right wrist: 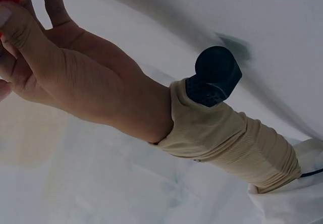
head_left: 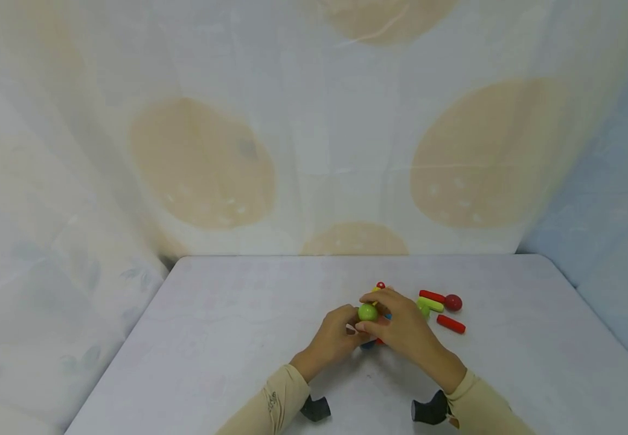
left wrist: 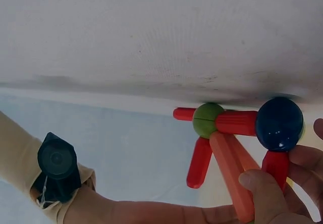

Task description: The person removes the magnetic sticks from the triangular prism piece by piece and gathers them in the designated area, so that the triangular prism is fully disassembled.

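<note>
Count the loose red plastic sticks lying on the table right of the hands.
2: one red plastic stick at the far edge of the pile beside the dark red ball, another nearer, lying alone. The right hand may hide more.

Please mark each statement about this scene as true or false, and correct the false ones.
1. Both hands are together on the toy made of rods and balls. True: the left hand and the right hand meet around the rod-and-ball toy.
2. The right hand's fingers are around a blue ball on top of the toy. False: in the head view the ball there is the green ball.
3. Loose pieces lie on the table to the right of the hands. True: red rods and a dark red ball lie there.
4. The table is dark brown wood. False: it is pale, nearly white.
5. The arms are bare. False: both wear beige sleeves.
</note>
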